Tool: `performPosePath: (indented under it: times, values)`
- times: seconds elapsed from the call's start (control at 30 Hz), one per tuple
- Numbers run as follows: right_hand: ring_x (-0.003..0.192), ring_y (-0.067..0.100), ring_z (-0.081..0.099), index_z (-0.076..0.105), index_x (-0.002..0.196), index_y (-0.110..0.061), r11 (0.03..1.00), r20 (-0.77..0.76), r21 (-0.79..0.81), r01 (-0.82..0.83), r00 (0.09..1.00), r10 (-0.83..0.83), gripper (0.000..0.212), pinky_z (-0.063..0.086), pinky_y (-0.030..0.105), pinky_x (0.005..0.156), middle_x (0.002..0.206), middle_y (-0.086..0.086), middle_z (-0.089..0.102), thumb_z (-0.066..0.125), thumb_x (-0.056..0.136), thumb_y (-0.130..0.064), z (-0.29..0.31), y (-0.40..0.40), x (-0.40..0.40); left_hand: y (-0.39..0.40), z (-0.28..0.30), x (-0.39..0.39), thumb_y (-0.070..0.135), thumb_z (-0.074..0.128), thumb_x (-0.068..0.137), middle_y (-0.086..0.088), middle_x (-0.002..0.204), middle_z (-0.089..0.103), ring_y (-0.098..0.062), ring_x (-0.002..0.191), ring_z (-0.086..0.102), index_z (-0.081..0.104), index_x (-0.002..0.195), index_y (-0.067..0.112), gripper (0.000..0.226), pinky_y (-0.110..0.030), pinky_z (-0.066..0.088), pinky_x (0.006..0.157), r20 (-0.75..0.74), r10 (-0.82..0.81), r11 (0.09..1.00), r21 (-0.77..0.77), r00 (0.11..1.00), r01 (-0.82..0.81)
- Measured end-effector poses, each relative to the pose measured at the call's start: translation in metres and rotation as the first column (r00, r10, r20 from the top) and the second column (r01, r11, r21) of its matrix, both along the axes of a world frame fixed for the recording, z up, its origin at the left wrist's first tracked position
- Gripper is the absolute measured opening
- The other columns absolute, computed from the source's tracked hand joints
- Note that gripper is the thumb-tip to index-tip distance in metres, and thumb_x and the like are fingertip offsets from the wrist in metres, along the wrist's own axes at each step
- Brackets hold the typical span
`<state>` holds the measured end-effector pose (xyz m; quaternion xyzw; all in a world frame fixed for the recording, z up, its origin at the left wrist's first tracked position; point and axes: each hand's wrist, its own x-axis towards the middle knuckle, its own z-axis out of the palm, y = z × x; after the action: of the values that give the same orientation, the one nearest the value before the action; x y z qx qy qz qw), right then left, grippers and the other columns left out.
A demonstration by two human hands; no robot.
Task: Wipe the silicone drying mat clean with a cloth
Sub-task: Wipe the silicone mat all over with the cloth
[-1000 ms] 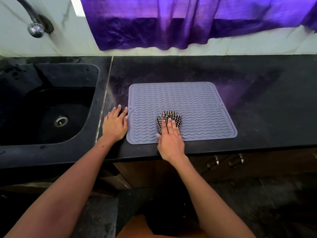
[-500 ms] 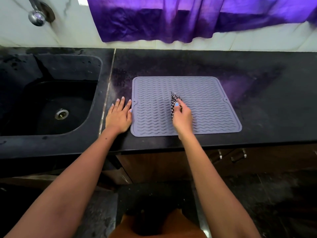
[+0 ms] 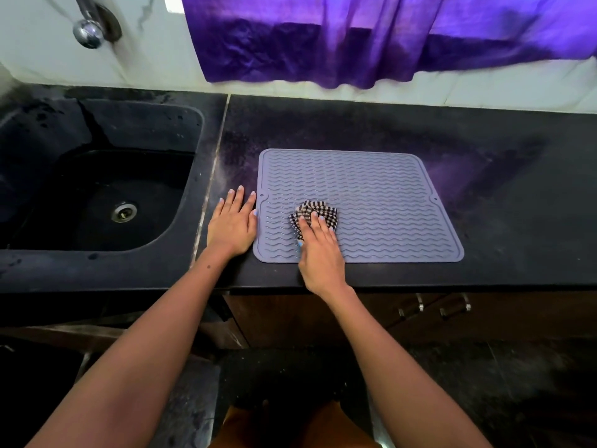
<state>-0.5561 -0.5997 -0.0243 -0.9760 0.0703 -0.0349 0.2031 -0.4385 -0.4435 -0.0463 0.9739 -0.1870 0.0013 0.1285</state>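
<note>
Now, from the left: the sink [image 3: 97, 195] sits sunk into the left end of the counter [image 3: 517, 221], its rim near my left hand [image 3: 231, 226]. That hand lies flat on the bare counter, fingers straight and released, touching the mat's left edge without gripping it. The silicone drying mat [image 3: 387, 195] lies flat toward the counter's front edge, its front side just back from the lip. My right hand [image 3: 318, 250] presses the checked cloth [image 3: 315, 215] down on the mat's front-left part, fingers stretched over the bunched cloth, not clenched round it.

What worries me: my left hand only butts against the mat, so a hard stroke to the right could drag the whole mat along the counter. A pull toward me could slide its front edge over the lip. The cloth is wadded small, so it may skip across the wavy ridges and leave dirt in the grooves. With flat fingers it could also slip out from under my palm. The right half and back corners look like they need passes.
</note>
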Motion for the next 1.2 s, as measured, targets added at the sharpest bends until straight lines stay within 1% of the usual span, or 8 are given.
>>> performPosePath:
  times: [0.1,0.27,0.43,0.67,0.83,0.97,1.07,1.2]
  values:
    - [0.145,0.016,0.017,0.030,0.146,-0.020,0.962,0.017,0.262,0.075,0.997,-0.082,0.053,0.010,0.030,0.119,0.155,0.002,0.023,0.041,0.096,-0.007,0.006,-0.004,0.004,0.001,0.002,0.001,0.032,0.019,0.101,-0.007,0.158,0.007,-0.022,0.146,0.002,0.016,0.149,0.019,0.050,-0.038,0.000,0.118,-0.030,-0.014,1.000,0.014,0.999,0.014]
    - [0.133,0.017,0.039,0.041,0.140,-0.020,0.322,-0.121,0.903,0.284,0.889,-0.442,0.041,0.032,0.029,0.110,0.147,0.002,0.040,0.036,0.100,-0.013,0.041,-0.004,0.021,0.006,0.006,0.004,0.035,0.018,0.101,-0.006,0.158,0.002,-0.022,0.146,-0.001,0.011,0.149,0.024,0.050,-0.037,-0.002,0.118,-0.097,-0.050,0.998,0.025,0.994,0.052]
    - [0.147,0.024,0.003,0.011,0.150,-0.016,0.977,-0.093,0.208,0.051,0.995,-0.032,0.058,0.004,0.039,0.119,0.159,0.010,0.002,0.037,0.098,-0.020,0.022,0.033,0.016,0.009,0.004,0.003,0.034,0.019,0.101,-0.007,0.158,0.004,-0.023,0.146,0.001,0.012,0.149,0.023,0.050,-0.037,-0.001,0.118,-0.055,-0.078,0.996,0.033,0.995,0.080]
    - [0.145,0.023,-0.015,-0.002,0.150,-0.019,0.994,-0.161,-0.105,-0.030,0.987,0.013,0.059,-0.006,0.038,0.118,0.157,0.011,-0.014,0.027,0.100,-0.031,0.000,0.042,0.018,0.009,-0.001,0.001,0.041,0.004,0.088,-0.008,0.158,0.005,-0.023,0.146,0.002,0.013,0.149,0.022,0.065,-0.037,-0.002,0.117,-0.026,-0.082,0.996,0.029,0.996,0.083]
    - [0.145,0.019,0.014,0.021,0.148,-0.018,0.978,-0.039,0.209,-0.004,0.999,0.012,0.052,0.009,0.034,0.118,0.158,0.009,0.013,0.036,0.099,-0.014,0.003,0.033,0.023,0.010,-0.001,0.000,0.039,0.011,0.088,-0.008,0.157,0.013,-0.023,0.145,0.007,0.022,0.147,0.022,0.063,-0.036,0.001,0.117,-0.009,-0.075,0.996,-0.049,0.997,0.074]
    - [0.124,0.015,0.046,0.043,0.138,-0.013,0.181,-0.161,0.949,0.257,0.892,-0.423,0.039,0.036,0.031,0.108,0.143,0.007,0.045,0.034,0.101,-0.013,0.041,0.025,0.041,0.011,0.001,0.002,0.020,0.031,0.096,-0.009,0.155,0.022,-0.024,0.144,0.014,0.033,0.144,0.017,0.048,-0.035,0.005,0.118,0.000,-0.069,0.983,-0.171,0.998,0.068]
    - [0.135,0.016,0.037,0.037,0.142,-0.018,0.540,0.020,0.815,0.211,0.921,-0.389,0.042,0.030,0.032,0.113,0.149,0.000,0.037,0.034,0.100,-0.014,0.058,0.032,0.046,0.012,0.004,0.000,0.002,0.036,0.090,-0.011,0.150,0.034,-0.024,0.142,0.024,0.040,0.139,0.007,0.049,-0.032,0.010,0.118,0.015,-0.018,0.945,-0.327,1.000,0.022]
    - [0.146,0.024,0.011,0.015,0.149,-0.009,0.991,-0.011,0.123,-0.049,0.999,0.051,0.056,0.009,0.037,0.120,0.158,0.012,0.012,0.036,0.097,-0.016,0.019,0.062,0.033,0.014,0.005,0.000,-0.008,0.037,0.082,-0.015,0.146,0.039,-0.025,0.139,0.030,0.043,0.135,0.002,0.055,-0.031,0.012,0.117,0.008,0.018,0.927,-0.376,1.000,-0.014]
